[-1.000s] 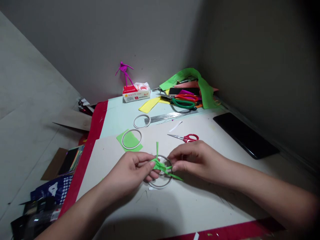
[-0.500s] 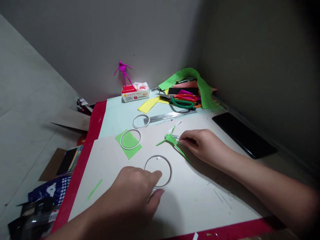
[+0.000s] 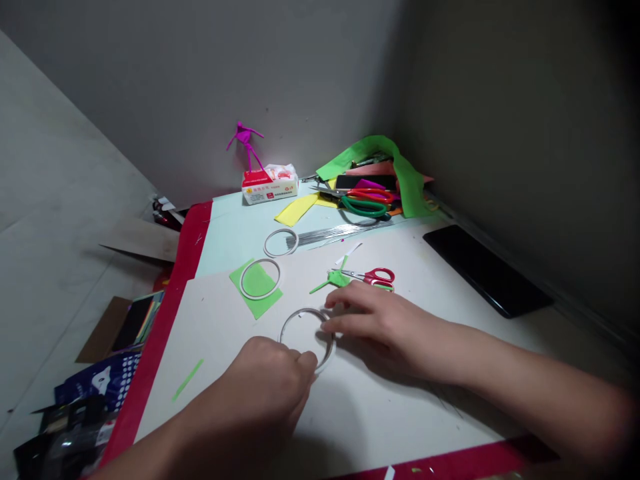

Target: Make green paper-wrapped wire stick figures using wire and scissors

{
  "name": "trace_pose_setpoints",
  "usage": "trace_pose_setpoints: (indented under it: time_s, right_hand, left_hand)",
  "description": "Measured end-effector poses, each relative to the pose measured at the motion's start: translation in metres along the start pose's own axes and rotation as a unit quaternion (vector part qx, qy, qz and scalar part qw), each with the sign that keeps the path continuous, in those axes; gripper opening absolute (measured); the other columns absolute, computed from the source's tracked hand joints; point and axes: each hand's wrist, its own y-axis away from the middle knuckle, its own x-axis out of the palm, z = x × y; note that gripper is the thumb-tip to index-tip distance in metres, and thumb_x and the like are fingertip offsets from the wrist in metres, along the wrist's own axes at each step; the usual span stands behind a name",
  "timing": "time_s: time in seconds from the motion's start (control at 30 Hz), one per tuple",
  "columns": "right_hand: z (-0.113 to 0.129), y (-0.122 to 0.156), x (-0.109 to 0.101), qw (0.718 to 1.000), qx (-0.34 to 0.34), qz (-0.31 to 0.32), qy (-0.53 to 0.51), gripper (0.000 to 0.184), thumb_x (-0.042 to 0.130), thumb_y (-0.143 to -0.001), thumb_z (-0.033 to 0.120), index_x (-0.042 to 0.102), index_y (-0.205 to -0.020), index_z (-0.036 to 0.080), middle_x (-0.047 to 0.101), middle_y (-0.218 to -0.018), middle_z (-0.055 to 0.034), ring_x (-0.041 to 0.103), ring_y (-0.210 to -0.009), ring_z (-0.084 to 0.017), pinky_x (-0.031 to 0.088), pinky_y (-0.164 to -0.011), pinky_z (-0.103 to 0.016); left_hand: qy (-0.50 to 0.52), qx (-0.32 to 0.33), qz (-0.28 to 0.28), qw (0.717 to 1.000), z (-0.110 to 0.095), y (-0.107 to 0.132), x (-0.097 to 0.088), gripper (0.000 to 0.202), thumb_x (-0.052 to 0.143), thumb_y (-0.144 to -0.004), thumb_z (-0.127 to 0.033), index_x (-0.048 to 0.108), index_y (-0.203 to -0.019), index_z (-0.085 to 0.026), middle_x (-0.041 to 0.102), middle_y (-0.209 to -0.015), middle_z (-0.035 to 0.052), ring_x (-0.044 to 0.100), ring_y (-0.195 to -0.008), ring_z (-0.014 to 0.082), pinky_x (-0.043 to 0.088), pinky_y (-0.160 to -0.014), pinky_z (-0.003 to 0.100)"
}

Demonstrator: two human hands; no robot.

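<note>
My left hand [image 3: 273,377] is closed on the near edge of a thin roll of tape [image 3: 306,310], whose wide ring is tilted over the table. My right hand [image 3: 377,323] has its fingers apart, with the fingertips at the ring's right side; whether they touch it I cannot tell. Just beyond my right hand lies a green paper figure [image 3: 336,276] with thin limbs, partly hidden by the fingers. Small red-handled scissors [image 3: 382,274] lie against the figure, blades pointing left.
A second tape roll [image 3: 242,283] lies on a green paper square [image 3: 258,309], another [image 3: 265,245] by thin wires [image 3: 330,233]. Behind are a pink figure [image 3: 244,137] on a small box [image 3: 270,192] and larger scissors [image 3: 364,205] among coloured strips. A black phone [image 3: 485,267] lies right.
My right hand has let go of the red-handled scissors and come nearer to the tape roll. My left hand has closed its thumb and fingers on the roll, which shifted slightly left.
</note>
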Motion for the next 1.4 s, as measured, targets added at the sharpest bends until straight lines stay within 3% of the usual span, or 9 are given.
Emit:
trace_pose_setpoints:
  time_s: [0.17,0.3,0.47,0.57,0.7,0.83,1.13,1.27,1.4]
  right_hand:
    - [0.003,0.000,0.005,0.999,-0.025,0.028,-0.036,0.025,0.047,-0.093,0.015,0.067,-0.107,0.016,0.063,-0.111,-0.0129,0.059,-0.101,-0.020,0.049,-0.086,-0.034]
    - [0.003,-0.001,0.002,0.992,-0.036,-0.044,-0.111,0.023,0.048,-0.092,0.013,0.066,-0.106,0.014,0.065,-0.102,-0.0121,0.062,-0.092,-0.016,0.052,-0.080,-0.027]
    - [0.012,-0.002,0.001,0.977,-0.040,-0.122,-0.170,0.021,0.054,-0.090,0.013,0.065,-0.108,0.017,0.069,-0.095,-0.0090,0.065,-0.089,-0.015,0.054,-0.078,-0.027]
    - [0.018,-0.003,0.002,0.959,0.032,-0.209,-0.190,0.029,0.061,-0.087,0.014,0.061,-0.115,0.020,0.068,-0.109,-0.0093,0.064,-0.101,-0.018,0.053,-0.087,-0.032]
    - [0.023,-0.004,0.001,0.909,0.189,-0.243,-0.282,0.024,0.064,-0.083,0.019,0.063,-0.107,0.019,0.068,-0.100,-0.0072,0.066,-0.085,-0.016,0.057,-0.076,-0.029]
    - [0.028,-0.006,0.002,0.884,0.186,-0.224,-0.365,0.023,0.072,-0.077,0.019,0.063,-0.099,0.018,0.067,-0.086,-0.0029,0.066,-0.078,-0.014,0.056,-0.074,-0.027]
    - [0.037,-0.005,0.007,0.884,0.186,-0.202,-0.379,0.019,0.070,-0.078,0.016,0.060,-0.094,0.018,0.065,-0.079,-0.0003,0.062,-0.071,-0.012,0.053,-0.066,-0.023]
    - [0.026,-0.006,0.000,0.921,0.182,-0.220,-0.266,0.009,0.061,-0.083,0.015,0.065,-0.091,0.019,0.069,-0.081,-0.0023,0.064,-0.074,-0.014,0.051,-0.068,-0.026]
    - [0.016,-0.005,-0.009,0.937,0.178,-0.249,-0.168,0.008,0.061,-0.083,0.017,0.067,-0.087,0.020,0.069,-0.081,-0.0039,0.062,-0.074,-0.016,0.049,-0.067,-0.028]
  left_hand:
    - [0.082,-0.021,-0.072,0.994,0.002,0.004,0.001,0.019,0.044,-0.087,-0.022,0.055,-0.071,-0.021,0.060,-0.063,-0.0003,0.052,-0.057,0.0158,0.028,-0.056,0.030]
    - [0.172,-0.060,-0.124,0.976,0.002,0.005,-0.007,0.008,0.055,-0.079,-0.021,0.058,-0.071,-0.020,0.055,-0.064,0.0000,0.051,-0.067,0.0173,0.032,-0.059,0.029]
    - [0.344,-0.021,-0.133,0.929,0.003,0.006,-0.014,0.016,0.054,-0.085,-0.020,0.067,-0.076,-0.019,0.059,-0.075,0.0031,0.054,-0.079,0.0172,0.043,-0.067,0.028]
    - [0.381,-0.011,-0.154,0.911,0.003,0.006,-0.013,0.024,0.049,-0.089,-0.018,0.068,-0.074,-0.017,0.060,-0.070,0.0036,0.056,-0.073,0.0162,0.044,-0.065,0.028]
    - [0.383,-0.027,-0.193,0.903,0.001,0.006,-0.009,0.027,0.049,-0.091,-0.023,0.072,-0.077,-0.019,0.064,-0.068,0.0042,0.057,-0.067,0.0168,0.047,-0.065,0.030]
    - [0.349,-0.007,-0.225,0.910,0.000,0.003,-0.005,0.025,0.050,-0.090,-0.022,0.073,-0.081,-0.020,0.068,-0.070,0.0047,0.060,-0.069,0.0183,0.050,-0.069,0.032]
    - [0.166,0.077,-0.253,0.950,0.000,-0.003,0.013,0.024,0.044,-0.087,-0.005,0.066,-0.097,-0.010,0.070,-0.090,0.0127,0.063,-0.087,0.0217,0.051,-0.080,0.034]
    - [0.079,0.070,-0.384,0.917,0.000,0.004,0.012,0.032,0.056,-0.080,-0.003,0.063,-0.110,-0.009,0.068,-0.116,0.0184,0.061,-0.112,0.0264,0.047,-0.098,0.038]
    - [0.076,-0.030,-0.481,0.873,0.000,0.015,0.000,0.038,0.062,-0.076,-0.004,0.066,-0.111,-0.020,0.071,-0.115,0.0091,0.066,-0.104,0.0244,0.051,-0.093,0.037]
